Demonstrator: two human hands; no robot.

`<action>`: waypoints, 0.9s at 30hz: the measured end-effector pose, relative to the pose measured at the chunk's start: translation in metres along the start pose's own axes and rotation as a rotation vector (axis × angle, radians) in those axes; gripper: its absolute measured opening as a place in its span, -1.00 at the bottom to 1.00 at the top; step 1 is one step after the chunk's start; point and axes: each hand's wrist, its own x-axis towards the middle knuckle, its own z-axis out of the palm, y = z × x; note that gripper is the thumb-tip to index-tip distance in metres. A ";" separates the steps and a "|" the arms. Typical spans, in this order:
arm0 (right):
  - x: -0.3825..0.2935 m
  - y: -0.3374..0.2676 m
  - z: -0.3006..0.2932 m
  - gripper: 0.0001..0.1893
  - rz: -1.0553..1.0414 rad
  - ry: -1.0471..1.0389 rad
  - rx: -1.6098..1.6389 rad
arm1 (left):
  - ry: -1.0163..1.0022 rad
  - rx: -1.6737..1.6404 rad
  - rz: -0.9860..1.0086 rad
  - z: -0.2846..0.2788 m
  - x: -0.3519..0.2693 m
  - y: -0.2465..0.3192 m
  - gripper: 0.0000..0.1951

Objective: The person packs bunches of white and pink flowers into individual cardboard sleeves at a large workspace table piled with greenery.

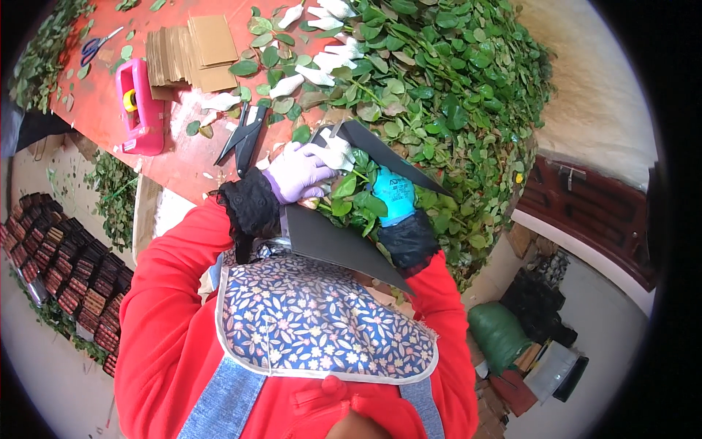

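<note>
Between two dark grey sheets lies a bunch of leafy rose stems. My left hand, in a lilac glove, is closed around the heads at the bunch's left end. One head there wears a white mesh sleeve; others are mostly hidden under my fingers. My right hand, in a bright blue glove, grips the stems further along, its fingertips partly covered by leaves. The second dark sheet stands tilted behind the bunch. A black stapler rests just beyond my left wrist.
A large heap of leafy stems covers the right of the red table, with several white-sleeved heads facing left. A pink tape dispenser, brown cardboard pieces and scissors lie at left. Bundled roses stand on the floor.
</note>
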 end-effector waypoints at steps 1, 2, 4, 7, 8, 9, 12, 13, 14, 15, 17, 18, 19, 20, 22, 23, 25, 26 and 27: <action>-0.001 0.004 0.002 -0.58 0.003 -0.059 0.027 | 0.006 0.006 0.008 -0.001 0.000 0.001 -0.42; -0.001 0.005 0.002 -0.57 0.021 -0.054 0.013 | -0.001 0.006 0.012 -0.004 0.000 0.002 -0.42; -0.003 0.004 0.001 -0.56 0.047 -0.120 -0.004 | 0.071 0.024 0.044 -0.009 0.002 0.006 -0.32; 0.006 -0.004 -0.017 -0.53 0.118 -0.286 -0.004 | -0.042 0.030 0.038 -0.022 0.011 0.010 -0.26; 0.006 -0.008 -0.024 -0.51 0.167 -0.396 0.012 | -0.078 0.045 0.024 -0.020 0.011 0.009 -0.26; 0.004 -0.008 -0.028 -0.51 0.171 -0.396 0.013 | -0.080 0.044 0.028 -0.018 0.012 0.006 -0.26; -0.008 -0.011 -0.063 -0.42 0.104 -0.278 0.183 | -0.108 0.076 0.024 -0.026 0.022 0.006 -0.16; -0.018 -0.003 -0.080 -0.43 -0.114 -0.102 0.139 | -0.102 0.072 0.015 -0.025 0.021 0.006 -0.16; -0.033 -0.004 -0.110 -0.45 0.055 -0.204 0.358 | -0.095 0.080 -0.005 -0.020 0.018 0.005 -0.17; -0.049 -0.005 -0.141 -0.47 0.265 -0.268 0.586 | -0.090 0.083 -0.015 -0.017 0.016 0.004 -0.17; -0.088 0.011 -0.201 -0.41 0.668 -0.235 0.985 | -0.134 0.078 -0.010 -0.017 0.016 0.005 -0.11; -0.106 0.040 -0.235 -0.34 0.801 -0.116 1.205 | -0.113 0.070 -0.016 -0.019 0.014 0.004 -0.10; -0.120 0.062 -0.276 -0.26 0.877 0.037 1.325 | -0.095 0.045 0.000 -0.018 0.016 0.002 -0.09; -0.127 0.077 -0.307 -0.18 0.882 0.168 1.387 | -0.109 0.033 -0.003 -0.017 0.015 0.000 -0.09; -0.117 0.076 -0.341 -0.15 0.929 0.259 1.217 | -0.123 0.039 -0.026 -0.018 0.015 0.001 -0.07; -0.089 0.059 -0.336 -0.24 0.789 0.274 1.015 | -0.128 0.065 -0.029 -0.017 0.016 0.002 -0.07; -0.033 0.042 -0.313 -0.38 0.639 0.344 0.829 | -0.121 0.073 -0.003 -0.015 0.021 0.002 -0.05; -0.005 0.044 -0.299 -0.43 0.627 0.380 0.843 | -0.120 0.078 0.007 -0.016 0.023 0.002 -0.05; 0.031 0.060 -0.270 -0.45 0.463 0.321 0.668 | -0.135 0.106 -0.018 -0.018 0.016 0.001 -0.05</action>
